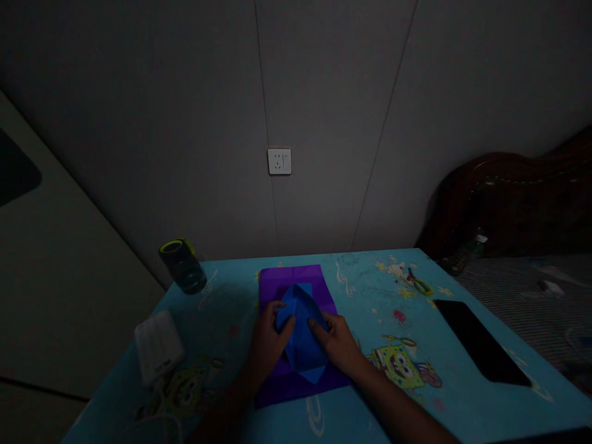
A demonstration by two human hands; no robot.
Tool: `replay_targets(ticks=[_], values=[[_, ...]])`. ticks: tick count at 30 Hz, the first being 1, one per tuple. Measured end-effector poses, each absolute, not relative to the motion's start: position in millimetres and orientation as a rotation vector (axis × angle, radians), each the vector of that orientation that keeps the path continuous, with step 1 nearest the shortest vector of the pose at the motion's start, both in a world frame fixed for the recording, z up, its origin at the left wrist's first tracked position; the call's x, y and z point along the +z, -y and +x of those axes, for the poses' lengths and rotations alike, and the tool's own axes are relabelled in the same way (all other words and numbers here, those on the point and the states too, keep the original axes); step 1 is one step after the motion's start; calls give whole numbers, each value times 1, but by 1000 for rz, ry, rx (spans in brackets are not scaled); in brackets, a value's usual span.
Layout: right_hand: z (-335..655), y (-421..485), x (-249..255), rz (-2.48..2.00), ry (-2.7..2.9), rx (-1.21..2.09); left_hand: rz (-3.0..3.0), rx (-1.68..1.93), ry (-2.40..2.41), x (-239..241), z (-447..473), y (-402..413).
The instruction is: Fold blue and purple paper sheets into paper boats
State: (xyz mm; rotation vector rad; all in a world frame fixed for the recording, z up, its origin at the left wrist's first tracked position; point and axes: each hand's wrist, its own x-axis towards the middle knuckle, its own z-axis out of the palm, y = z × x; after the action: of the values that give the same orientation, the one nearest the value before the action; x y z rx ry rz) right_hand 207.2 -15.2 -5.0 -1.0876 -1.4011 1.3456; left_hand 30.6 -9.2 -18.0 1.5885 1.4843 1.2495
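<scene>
A folded piece of blue paper (306, 345), shaped like an open boat with pointed ends, is between my two hands in the head view. My left hand (271, 336) pinches its left side, thumb on the inner face. On the right side, my right hand (337, 340) grips the edge with the thumb inside and the fingers behind, partly hidden. Beneath lies a creased sheet of purple paper (282, 390), flat on the table. Some blue paper also shows behind the boat shape's upper tip.
A blue cartoon-print cloth covers the table (370, 425). On the left are a dark cup (187, 271) and a white power bank (160, 346) with a cable. To the right lie yellow-green-handled scissors (420, 285) and a black flat slab (481, 342). A wall socket (279, 161) is behind.
</scene>
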Motion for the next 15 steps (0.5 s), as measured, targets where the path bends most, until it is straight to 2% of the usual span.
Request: replay_targets(ticks=[5, 15], values=[[205, 14, -7, -1050, 1628, 1147, 1568, 1288, -1567, -19, 32, 8], [217, 3, -20, -1134, 1415, 1174, 1324, 1397, -1257, -18, 27, 9]])
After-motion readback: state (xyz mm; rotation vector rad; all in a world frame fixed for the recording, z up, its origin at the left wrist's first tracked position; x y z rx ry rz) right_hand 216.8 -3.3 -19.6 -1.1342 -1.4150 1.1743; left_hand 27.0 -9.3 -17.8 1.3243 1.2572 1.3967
